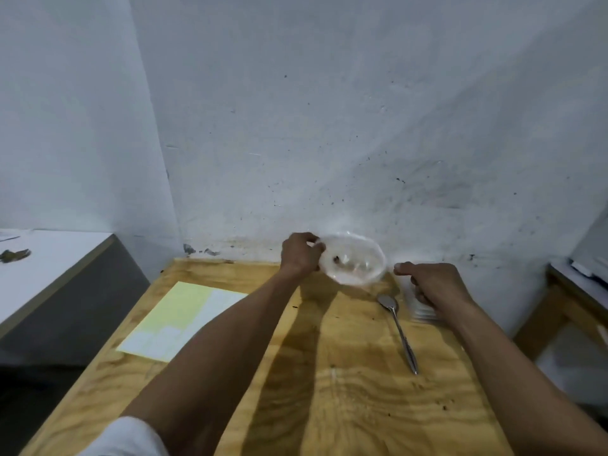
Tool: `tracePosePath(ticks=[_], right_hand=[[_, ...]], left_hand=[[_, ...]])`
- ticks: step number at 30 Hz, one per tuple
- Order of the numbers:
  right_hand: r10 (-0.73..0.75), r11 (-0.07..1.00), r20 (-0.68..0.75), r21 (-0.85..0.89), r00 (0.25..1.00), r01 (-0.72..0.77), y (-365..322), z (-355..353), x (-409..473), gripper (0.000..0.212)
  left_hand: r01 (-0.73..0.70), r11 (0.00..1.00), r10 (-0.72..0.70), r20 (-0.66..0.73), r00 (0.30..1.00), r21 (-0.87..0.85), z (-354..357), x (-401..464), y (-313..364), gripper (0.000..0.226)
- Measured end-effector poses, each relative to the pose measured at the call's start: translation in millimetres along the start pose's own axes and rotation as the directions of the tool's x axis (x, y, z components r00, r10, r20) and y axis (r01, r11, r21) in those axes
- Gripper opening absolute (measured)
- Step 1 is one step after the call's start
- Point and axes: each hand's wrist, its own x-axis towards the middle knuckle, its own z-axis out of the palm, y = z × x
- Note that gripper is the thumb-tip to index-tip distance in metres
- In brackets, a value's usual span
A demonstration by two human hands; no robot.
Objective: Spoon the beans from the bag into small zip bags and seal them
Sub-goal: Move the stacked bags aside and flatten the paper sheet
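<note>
While the left hand (301, 253) grips the near-left edge of a clear plastic bag (353, 260), fingers curled round it and lifting it off the wooden bench (296, 373) by the wall, a few dark beans (337, 259) show inside. Just right of the bag, the right hand (434, 284) hovers apart from it with its fingers curled; whether they pinch anything I cannot tell. Under that hand lies a stack of small zip bags (422, 311), and just to their left a metal spoon (396, 327) lies on the bench. Further left of the left forearm lies a pale sheet of paper (182, 319).
</note>
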Motion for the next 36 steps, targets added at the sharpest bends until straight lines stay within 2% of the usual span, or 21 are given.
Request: tracePosePath(ticks=[2, 4, 5, 8, 10, 13, 18, 21, 31, 33, 34, 36], right_hand=[[-0.018, 0.998, 0.019, -0.062, 1.000, 0.020, 0, 7, 1, 0.037], [-0.049, 0.988, 0.036, -0.146, 0.998, 0.053, 2, 19, 1, 0.024], [-0.068, 0.977, 0.031, -0.198, 0.997, 0.073, 5, 27, 3, 0.017], [-0.118, 0.897, 0.070, -0.420, 0.991, 0.137, 13, 49, 7, 0.021], [-0.132, 0.855, 0.106, -0.491, 0.985, 0.168, 13, 58, 6, 0.019], [-0.155, 0.898, 0.217, -0.376, 0.964, 0.229, 9, 74, -7, 0.009], [-0.213, 0.912, 0.426, -0.236, 0.879, 0.335, 15, 122, -32, 0.012], [-0.234, 0.865, 0.479, -0.294, 0.846, 0.406, 29, 141, -36, 0.012], [-0.243, 0.765, 0.515, -0.419, 0.822, 0.488, 35, 155, -38, 0.014], [-0.200, 0.788, 0.521, -0.418, 0.830, 0.452, 32, 154, -39, 0.029], [-0.158, 0.853, 0.506, -0.363, 0.848, 0.375, 31, 152, -38, 0.038], [0.007, 0.994, 0.477, -0.102, 0.879, 0.048, 25, 147, -36, 0.036]], left_hand=[[0.025, 0.998, -0.031, -0.092, 0.995, -0.059, -24, 2, 6, 0.022], [0.027, 0.994, -0.044, -0.165, 0.985, -0.102, -48, 5, 9, 0.021], [0.021, 0.995, -0.040, -0.191, 0.981, -0.100, -58, 6, 9, 0.020], [0.009, 0.999, -0.018, -0.240, 0.970, -0.042, -82, 3, 7, 0.015], [0.005, 1.000, -0.009, -0.261, 0.965, -0.015, -94, 1, 4, 0.014], [0.015, 0.999, -0.002, -0.291, 0.957, 0.040, -104, 0, -2, 0.014], [0.055, 0.997, -0.035, -0.317, 0.948, 0.056, -111, -4, -9, 0.016], [0.051, 0.997, -0.030, -0.311, 0.950, 0.061, -115, -8, -10, 0.014], [0.072, 0.996, -0.053, -0.305, 0.951, 0.049, -118, -13, -21, 0.013], [0.067, 0.997, -0.050, -0.297, 0.954, 0.047, -117, -16, -20, 0.016], [0.063, 0.997, -0.048, -0.294, 0.955, 0.042, -116, -17, -19, 0.016], [0.054, 0.998, -0.042, -0.288, 0.957, 0.033, -116, -19, -14, 0.015]])
